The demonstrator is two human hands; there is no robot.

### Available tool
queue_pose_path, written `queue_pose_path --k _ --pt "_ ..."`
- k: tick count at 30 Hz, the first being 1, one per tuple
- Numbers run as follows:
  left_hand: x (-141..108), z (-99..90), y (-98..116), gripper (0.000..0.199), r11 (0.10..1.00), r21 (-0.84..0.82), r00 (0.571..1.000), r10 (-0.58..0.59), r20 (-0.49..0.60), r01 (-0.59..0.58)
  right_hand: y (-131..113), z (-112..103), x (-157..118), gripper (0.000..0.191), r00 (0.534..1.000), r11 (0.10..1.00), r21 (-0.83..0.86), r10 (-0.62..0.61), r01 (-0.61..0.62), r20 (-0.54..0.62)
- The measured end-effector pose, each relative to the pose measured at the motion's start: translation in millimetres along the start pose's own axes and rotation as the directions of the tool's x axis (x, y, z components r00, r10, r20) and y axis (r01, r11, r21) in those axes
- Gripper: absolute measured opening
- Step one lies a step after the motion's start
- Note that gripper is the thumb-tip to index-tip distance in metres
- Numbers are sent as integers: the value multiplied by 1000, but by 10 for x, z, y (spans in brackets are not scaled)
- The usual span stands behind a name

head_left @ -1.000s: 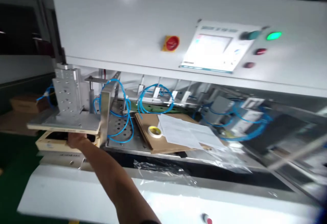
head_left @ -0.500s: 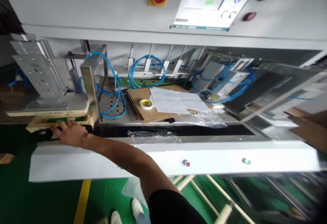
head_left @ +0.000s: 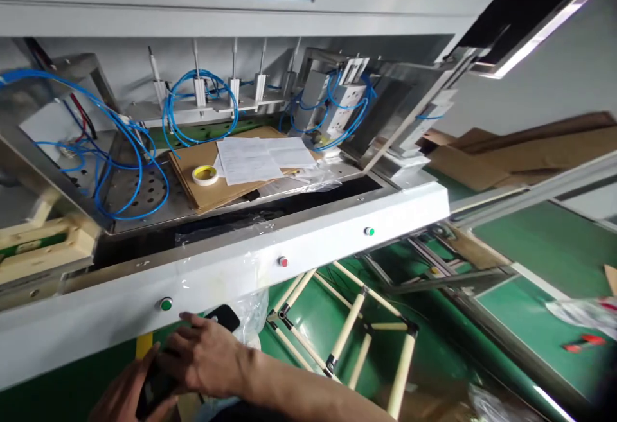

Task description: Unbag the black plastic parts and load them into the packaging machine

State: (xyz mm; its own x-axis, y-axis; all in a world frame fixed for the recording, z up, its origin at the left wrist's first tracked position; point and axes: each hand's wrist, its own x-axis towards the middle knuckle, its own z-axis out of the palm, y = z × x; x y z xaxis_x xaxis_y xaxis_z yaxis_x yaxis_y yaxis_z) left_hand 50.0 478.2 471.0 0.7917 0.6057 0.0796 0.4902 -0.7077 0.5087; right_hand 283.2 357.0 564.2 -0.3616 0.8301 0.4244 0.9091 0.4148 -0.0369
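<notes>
At the lower left, my right hand [head_left: 207, 354] reaches in from the right, its fingers wrapped over a dark object [head_left: 157, 383]. My left hand [head_left: 118, 393] closes on the same object from the left side, partly cut off by the frame edge. A black rounded end [head_left: 224, 317] sticks out beyond my right hand; whether it belongs to the same object is hidden by the hand. Both hands are below the machine's white front panel [head_left: 318, 250], near a green button [head_left: 166, 304]. The cream fixture [head_left: 72, 245] sits at the left edge, apart from my hands.
On the machine bed, a tape roll [head_left: 205, 176] and papers [head_left: 248, 162] lie on cardboard [head_left: 193, 194]. Blue air hoses [head_left: 139, 178] loop at the left. Below the panel stands a cream pipe frame [head_left: 347, 329] on the green floor. Flattened boxes [head_left: 506, 152] lie at the right.
My right hand has left the cream fixture and come back toward my body with the black object. My left hand has come into view. The camera view has turned right and down.
</notes>
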Motion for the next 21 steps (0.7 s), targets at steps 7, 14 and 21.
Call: queue_pose_path --k 7,14,21 --pt "452 -277 574 60 959 40 954 -276 -113 282 513 52 -1111 19 797 837 80 540 -541 -271" --pt "923 -455 1216 63 918 153 925 -342 -165 366 1121 284 -1583 30 853 864 -3 498 -504 -156" --pt "1328 -279 1435 57 950 311 976 60 -209 8 1169 347 -1593 26 808 851 8 502 -525 -310"
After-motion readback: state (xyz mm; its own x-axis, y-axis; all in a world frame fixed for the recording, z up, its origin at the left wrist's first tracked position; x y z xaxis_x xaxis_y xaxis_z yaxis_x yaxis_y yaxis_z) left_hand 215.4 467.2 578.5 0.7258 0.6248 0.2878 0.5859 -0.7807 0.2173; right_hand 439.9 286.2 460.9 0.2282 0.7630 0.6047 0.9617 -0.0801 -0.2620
